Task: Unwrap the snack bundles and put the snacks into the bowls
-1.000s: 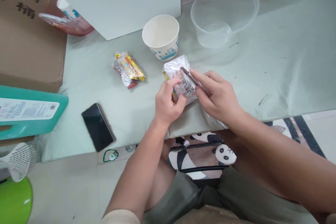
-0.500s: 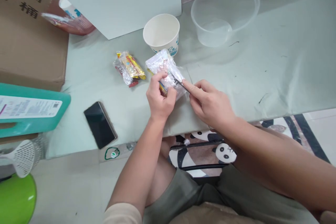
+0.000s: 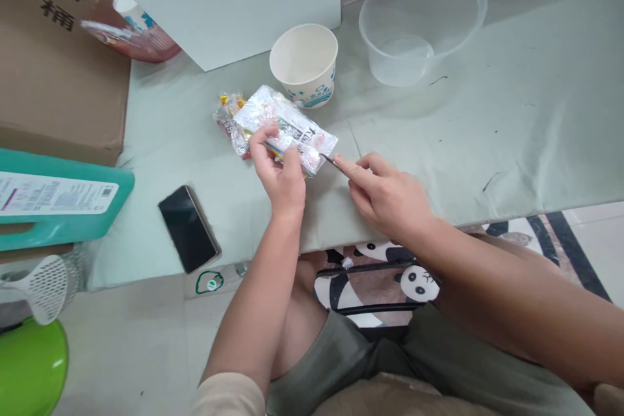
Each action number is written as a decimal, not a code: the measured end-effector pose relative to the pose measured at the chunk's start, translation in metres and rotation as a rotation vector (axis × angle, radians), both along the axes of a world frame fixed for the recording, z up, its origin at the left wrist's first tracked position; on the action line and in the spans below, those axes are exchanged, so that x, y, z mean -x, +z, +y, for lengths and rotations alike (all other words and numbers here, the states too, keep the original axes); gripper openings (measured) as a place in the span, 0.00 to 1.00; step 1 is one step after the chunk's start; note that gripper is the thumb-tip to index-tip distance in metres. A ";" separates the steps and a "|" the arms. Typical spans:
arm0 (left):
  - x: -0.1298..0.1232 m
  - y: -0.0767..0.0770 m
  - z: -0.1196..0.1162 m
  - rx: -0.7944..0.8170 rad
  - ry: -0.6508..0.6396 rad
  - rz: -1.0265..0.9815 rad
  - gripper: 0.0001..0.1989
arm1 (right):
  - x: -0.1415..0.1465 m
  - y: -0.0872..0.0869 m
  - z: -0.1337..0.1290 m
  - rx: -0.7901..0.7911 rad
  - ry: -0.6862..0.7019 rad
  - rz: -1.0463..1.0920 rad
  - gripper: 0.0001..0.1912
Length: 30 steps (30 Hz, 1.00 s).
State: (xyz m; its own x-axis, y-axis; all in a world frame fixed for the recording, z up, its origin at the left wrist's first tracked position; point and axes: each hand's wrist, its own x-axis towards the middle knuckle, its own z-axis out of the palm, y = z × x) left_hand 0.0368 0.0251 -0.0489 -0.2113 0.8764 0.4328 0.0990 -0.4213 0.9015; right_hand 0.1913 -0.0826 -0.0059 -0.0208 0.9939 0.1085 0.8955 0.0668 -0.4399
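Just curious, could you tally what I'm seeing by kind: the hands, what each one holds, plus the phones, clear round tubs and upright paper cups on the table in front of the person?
Hands: 2, left hand and right hand
Held wrapped packet: 1
Held thin dark tool: 1
Phone: 1
Clear round tub: 1
Paper cup: 1
Total: 7

A soft green cloth (image 3: 531,130) covers the bench (image 3: 575,192), with wrinkles by the front edge. A white paper cup (image 3: 316,88) with blue pictures stands on it. A big see-through tub (image 3: 397,68) stands to its right. Shiny little packets (image 3: 228,122) lie to its left. A black phone (image 3: 190,229) lies near the front.
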 end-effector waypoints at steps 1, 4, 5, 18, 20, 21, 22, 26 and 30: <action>0.001 0.000 0.003 0.031 0.010 -0.067 0.18 | -0.002 0.000 0.001 -0.029 0.000 0.020 0.27; 0.008 0.004 0.008 0.127 -0.008 -0.242 0.17 | -0.018 0.001 0.009 -0.134 -0.075 0.043 0.24; 0.010 0.006 0.009 0.156 -0.036 -0.274 0.17 | -0.026 0.002 0.013 -0.154 -0.124 0.029 0.22; 0.004 0.014 -0.013 0.552 -0.596 -0.129 0.41 | -0.090 -0.017 0.046 -0.088 -0.275 0.032 0.16; 0.004 0.019 -0.014 0.597 -0.695 -0.091 0.39 | -0.085 -0.015 0.046 -0.246 -0.070 0.124 0.20; 0.004 0.021 -0.015 0.613 -0.740 -0.072 0.38 | -0.081 -0.014 0.046 -0.300 0.050 0.178 0.22; 0.004 0.023 -0.015 0.625 -0.783 -0.053 0.38 | -0.078 -0.014 0.046 -0.334 0.153 0.231 0.22; 0.004 0.030 -0.017 0.638 -0.912 0.027 0.39 | -0.067 -0.013 0.045 -0.343 0.235 0.425 0.10; 0.006 0.035 -0.018 0.670 -0.993 0.103 0.39 | -0.067 -0.004 0.049 -0.251 -0.045 0.643 0.09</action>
State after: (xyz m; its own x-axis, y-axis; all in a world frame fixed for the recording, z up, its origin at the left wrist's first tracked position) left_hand 0.0308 0.0073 -0.0142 0.6927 0.6941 -0.1962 0.0811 0.1953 0.9774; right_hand 0.2583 -0.0335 -0.0103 0.1658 0.9353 0.3127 0.4663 0.2050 -0.8605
